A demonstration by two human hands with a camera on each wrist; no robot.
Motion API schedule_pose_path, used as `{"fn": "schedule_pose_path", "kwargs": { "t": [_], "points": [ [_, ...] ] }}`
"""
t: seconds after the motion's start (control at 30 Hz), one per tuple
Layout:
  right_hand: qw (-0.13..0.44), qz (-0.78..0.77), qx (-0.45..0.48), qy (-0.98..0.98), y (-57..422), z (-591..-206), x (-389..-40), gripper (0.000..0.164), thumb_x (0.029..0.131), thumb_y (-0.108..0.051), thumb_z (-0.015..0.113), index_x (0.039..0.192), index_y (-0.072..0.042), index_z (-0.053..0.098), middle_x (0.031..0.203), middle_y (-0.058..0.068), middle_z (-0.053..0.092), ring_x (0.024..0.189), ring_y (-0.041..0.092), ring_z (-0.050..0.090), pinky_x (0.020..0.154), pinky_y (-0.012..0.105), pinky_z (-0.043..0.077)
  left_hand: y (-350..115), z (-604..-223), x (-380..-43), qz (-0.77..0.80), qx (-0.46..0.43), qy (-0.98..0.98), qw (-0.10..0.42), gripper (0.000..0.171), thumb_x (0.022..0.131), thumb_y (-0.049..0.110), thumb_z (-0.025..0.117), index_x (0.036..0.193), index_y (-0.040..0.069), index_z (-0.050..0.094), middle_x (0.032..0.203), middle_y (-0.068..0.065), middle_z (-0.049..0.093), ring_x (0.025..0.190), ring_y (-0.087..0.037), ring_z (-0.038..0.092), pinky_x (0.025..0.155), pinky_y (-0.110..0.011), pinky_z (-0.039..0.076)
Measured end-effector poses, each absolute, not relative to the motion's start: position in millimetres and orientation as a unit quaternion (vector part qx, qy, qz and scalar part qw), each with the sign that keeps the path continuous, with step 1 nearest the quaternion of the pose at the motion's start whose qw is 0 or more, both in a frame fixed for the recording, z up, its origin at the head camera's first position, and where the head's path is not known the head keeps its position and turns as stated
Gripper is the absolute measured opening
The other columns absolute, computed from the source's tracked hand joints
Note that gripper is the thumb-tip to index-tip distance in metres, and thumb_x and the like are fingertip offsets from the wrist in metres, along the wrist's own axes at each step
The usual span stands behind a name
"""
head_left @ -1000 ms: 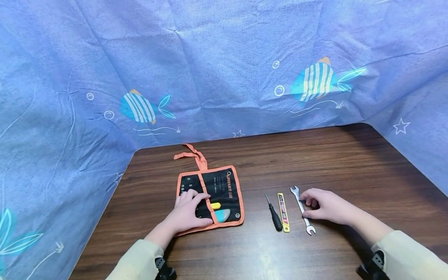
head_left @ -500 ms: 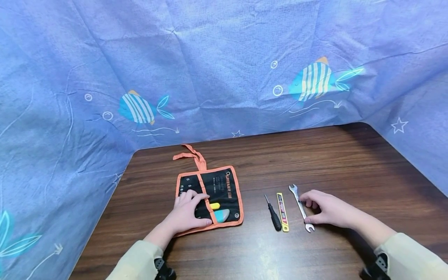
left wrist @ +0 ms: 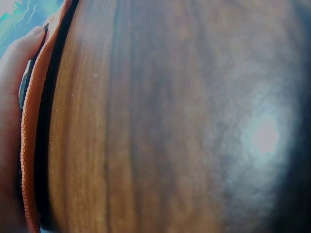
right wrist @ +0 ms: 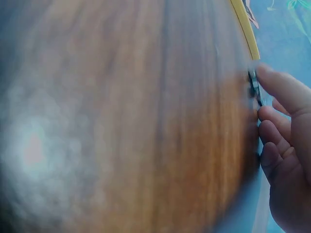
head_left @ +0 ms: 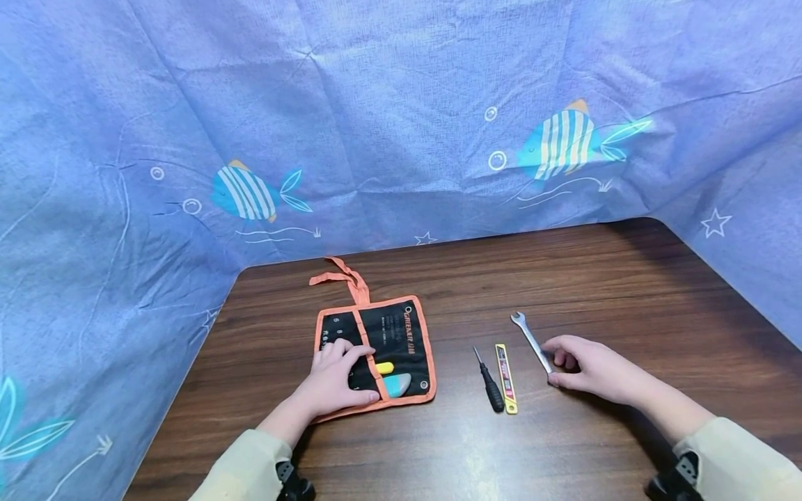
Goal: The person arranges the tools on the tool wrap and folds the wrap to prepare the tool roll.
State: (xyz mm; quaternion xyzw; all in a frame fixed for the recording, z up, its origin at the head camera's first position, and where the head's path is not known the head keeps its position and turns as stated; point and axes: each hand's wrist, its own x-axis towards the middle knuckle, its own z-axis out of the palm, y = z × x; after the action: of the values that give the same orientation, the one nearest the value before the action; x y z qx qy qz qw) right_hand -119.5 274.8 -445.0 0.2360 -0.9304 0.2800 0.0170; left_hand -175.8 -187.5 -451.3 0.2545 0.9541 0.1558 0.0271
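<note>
"GREENER" reads sideways in orange on the black tool pouch [head_left: 395, 330], with smaller characters beside it; a 6 and an 8 show on its left panel (the finer white print is too small to read). The yellow strip [head_left: 507, 379] carries a printed label, also illegible.

Everything lies on a dark wood-grain table [head_left: 451, 278] that reflects a patch of light near its front. Blue fabric [head_left: 401, 104] printed with striped fish, bubbles and stars surrounds the back and sides.

The right hand [head_left: 592, 369] pinches the lower end of a silver open-end wrench [head_left: 532, 342] between thumb and fingers; the wrench slants up and left, its jaw end bare. Just left of it are the yellow strip and a black-handled screwdriver [head_left: 491, 390]. The left hand [head_left: 335, 379] rests spread on the pouch, fingers relaxed and thumb near the orange edge, beside a yellow piece [head_left: 385, 367] and a teal-and-grey one [head_left: 397, 385] tucked in the pockets.
</note>
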Motion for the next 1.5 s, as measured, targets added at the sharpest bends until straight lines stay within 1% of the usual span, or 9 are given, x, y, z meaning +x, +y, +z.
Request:
{"fn": "schedule_pose_path", "kwargs": {
  "t": [0.07,0.17,0.3,0.37,0.57,0.73,1.1,1.37,1.5],
  "points": [
    [0.022,0.278,0.226,-0.933,274.6,-446.2,-119.5,0.046,0.078,-0.032,0.075,0.113,-0.008,0.058,0.084,-0.013,0.051,0.071,-0.002,0.047,0.062,0.023,0.041,-187.6,-451.2,-175.4,0.156,0.254,0.954,0.027,0.08,0.066,0.08,0.057,0.13,0.033,0.051,0.104,0.008,0.04,0.099,-0.016,0.034,0.085,-0.041,0.028],
    [0.04,0.27,0.234,-0.933,273.7,-446.0,-119.1,0.045,0.077,-0.03,0.077,0.112,-0.008,0.059,0.083,-0.014,0.049,0.071,-0.003,0.045,0.061,0.022,0.04,-187.6,-450.7,-175.0,0.159,0.253,0.954,0.028,0.079,0.066,0.079,0.057,0.13,0.033,0.051,0.104,0.008,0.04,0.099,-0.016,0.034,0.085,-0.041,0.028],
    [0.058,0.274,0.24,-0.93,272.5,-445.0,-118.7,0.041,0.076,-0.019,0.077,0.11,-0.006,0.059,0.081,-0.014,0.048,0.068,-0.003,0.044,0.059,0.022,0.039,-187.5,-450.9,-175.4,0.163,0.256,0.953,0.027,0.078,0.066,0.078,0.058,0.13,0.033,0.051,0.104,0.008,0.04,0.099,-0.016,0.034,0.086,-0.042,0.028],
    [0.051,0.284,0.228,-0.93,271.4,-444.7,-118.7,0.039,0.076,-0.016,0.076,0.11,-0.005,0.059,0.08,-0.014,0.048,0.066,-0.003,0.044,0.058,0.021,0.038,-187.3,-451.6,-175.8,0.16,0.257,0.953,0.027,0.078,0.066,0.078,0.058,0.13,0.033,0.051,0.104,0.009,0.04,0.099,-0.016,0.034,0.086,-0.041,0.028],
    [0.024,0.283,0.184,-0.941,265.6,-443.3,-121.7,0.04,0.075,-0.014,0.073,0.11,-0.001,0.058,0.078,-0.01,0.048,0.067,0.0,0.045,0.06,0.024,0.039,-187.5,-452.3,-176.5,0.158,0.257,0.953,0.027,0.078,0.066,0.078,0.059,0.13,0.033,0.051,0.104,0.009,0.04,0.1,-0.017,0.034,0.086,-0.041,0.027],
    [0.018,0.274,0.177,-0.945,262.4,-441.4,-122.4,0.036,0.076,-0.011,0.071,0.108,-0.003,0.058,0.077,-0.008,0.047,0.068,0.001,0.044,0.06,0.025,0.038,-187.5,-451.0,-176.2,0.161,0.255,0.953,0.028,0.079,0.066,0.079,0.058,0.13,0.033,0.051,0.104,0.009,0.04,0.1,-0.017,0.035,0.087,-0.042,0.028],
    [0.003,0.259,0.18,-0.949,259.6,-440.9,-120.6,0.043,0.081,-0.013,0.068,0.12,-0.002,0.054,0.079,-0.007,0.047,0.068,0.003,0.043,0.057,0.024,0.036,-187.2,-450.3,-175.9,0.163,0.251,0.954,0.032,0.08,0.065,0.08,0.057,0.13,0.032,0.051,0.104,0.008,0.04,0.099,-0.017,0.034,0.086,-0.041,0.028],
    [0.0,0.243,0.177,-0.954,258.1,-443.0,-121.2,0.047,0.082,-0.011,0.063,0.128,-0.005,0.052,0.072,-0.01,0.044,0.059,0.001,0.04,0.053,0.024,0.034,-188.0,-451.5,-176.0,0.162,0.252,0.954,0.028,0.079,0.066,0.079,0.057,0.13,0.032,0.051,0.105,0.008,0.041,0.099,-0.016,0.035,0.087,-0.042,0.028],
    [-0.013,0.262,0.152,-0.953,259.0,-439.8,-121.5,0.047,0.083,-0.01,0.061,0.129,-0.006,0.052,0.071,-0.008,0.047,0.057,0.003,0.04,0.052,0.024,0.034,-187.4,-451.1,-175.9,0.163,0.251,0.954,0.028,0.08,0.066,0.08,0.057,0.13,0.033,0.051,0.105,0.008,0.041,0.1,-0.017,0.035,0.087,-0.042,0.028]
  ]
}}
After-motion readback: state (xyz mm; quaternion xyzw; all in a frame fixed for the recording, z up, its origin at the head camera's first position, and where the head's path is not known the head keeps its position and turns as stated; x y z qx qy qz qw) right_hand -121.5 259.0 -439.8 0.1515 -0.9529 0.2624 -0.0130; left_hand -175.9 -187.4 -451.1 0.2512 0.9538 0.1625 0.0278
